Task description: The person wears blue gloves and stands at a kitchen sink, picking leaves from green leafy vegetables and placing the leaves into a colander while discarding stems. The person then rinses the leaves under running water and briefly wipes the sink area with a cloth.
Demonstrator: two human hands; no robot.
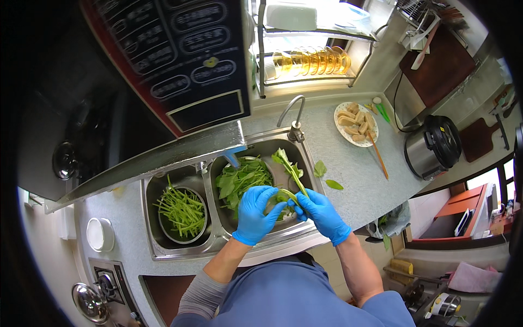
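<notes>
My right hand (320,212), in a blue glove, grips a green leafy stalk (295,173) that slants up over the right sink basin (308,157). A bent green strip (287,193) arches from the stalk area toward my left hand (258,212), also gloved in blue. My left thumb and index finger curve around with a gap between them; the index fingertip is at the strip's end, and whether it is pinched is unclear. Beneath my hands, a heap of green leaves (245,178) fills part of that basin. Cut green stems (184,210) lie in a metal bowl (205,220) in the left basin.
A faucet (297,131) stands behind the basins. Loose leaves (334,184) lie on the counter, near a plate (341,137) of pale food pieces and a chopstick (378,155). An electric cooker (421,151) stands farther right. A dark appliance (196,94) overhangs the sink's left side.
</notes>
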